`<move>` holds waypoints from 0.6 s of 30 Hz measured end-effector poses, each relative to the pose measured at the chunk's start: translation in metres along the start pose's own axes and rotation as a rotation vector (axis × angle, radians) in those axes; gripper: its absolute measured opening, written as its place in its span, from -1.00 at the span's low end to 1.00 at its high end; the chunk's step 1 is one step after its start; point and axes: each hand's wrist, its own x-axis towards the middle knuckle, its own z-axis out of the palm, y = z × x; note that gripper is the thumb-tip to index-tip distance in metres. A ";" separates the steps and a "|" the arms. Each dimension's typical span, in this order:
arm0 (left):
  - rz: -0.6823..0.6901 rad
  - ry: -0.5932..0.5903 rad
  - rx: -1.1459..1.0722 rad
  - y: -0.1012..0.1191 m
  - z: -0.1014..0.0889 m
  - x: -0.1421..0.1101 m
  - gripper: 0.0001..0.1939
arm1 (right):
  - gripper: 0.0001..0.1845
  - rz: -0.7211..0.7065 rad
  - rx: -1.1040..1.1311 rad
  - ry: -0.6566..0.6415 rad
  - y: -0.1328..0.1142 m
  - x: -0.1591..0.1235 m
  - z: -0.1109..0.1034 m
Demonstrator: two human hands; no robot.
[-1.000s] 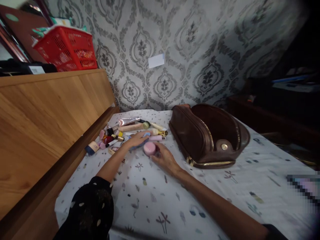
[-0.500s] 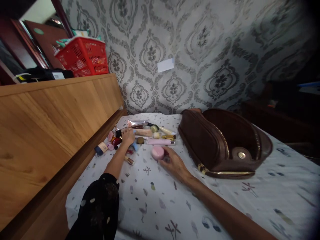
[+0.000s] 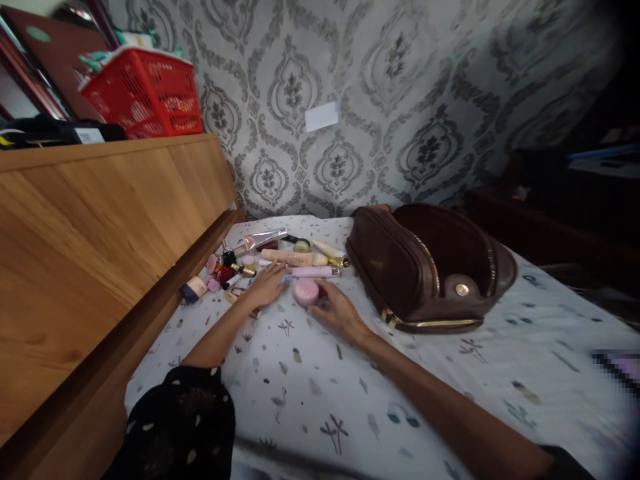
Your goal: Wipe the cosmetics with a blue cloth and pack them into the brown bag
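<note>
My right hand (image 3: 341, 312) grips a round pink jar (image 3: 306, 292) between thumb and fingers, low over the patterned sheet. Fingers outstretched, my left hand (image 3: 267, 287) rests palm down among the cosmetics; a small light-blue item at its fingertips is mostly hidden. Just beyond the jar lies a lilac tube (image 3: 314, 272). Behind that is a peach tube (image 3: 290, 257), with a gold-coloured tube (image 3: 339, 262) to its right. Left of my left hand are a gold-and-black lipstick (image 3: 243, 270) and a dark-capped bottle (image 3: 193, 289). A silvery tube (image 3: 266, 238) lies at the back.
An unzipped brown toiletry bag (image 3: 400, 267) stands on the right of the sheet (image 3: 310, 380). A wooden panel (image 3: 115, 220) borders the left side, with a red basket (image 3: 150, 93) on top. Behind is a patterned wall (image 3: 380, 133).
My left hand has moved right across the cosmetics, shifting several; the gold lipstick near it lies elsewhere. My right hand keeps the pink jar. The whole view has shifted slightly.
</note>
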 end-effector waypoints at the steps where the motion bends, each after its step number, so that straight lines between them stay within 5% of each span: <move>1: 0.016 -0.021 -0.005 0.006 0.001 -0.005 -0.58 | -0.42 -0.006 -0.001 0.003 0.001 0.000 0.000; 10: -0.045 0.001 0.027 0.023 -0.016 -0.028 -0.59 | -0.38 -0.006 0.031 0.025 0.008 0.000 0.005; 18: -0.071 -0.006 -0.036 0.040 -0.012 0.007 -0.76 | -0.40 -0.022 0.041 0.025 0.005 -0.001 0.002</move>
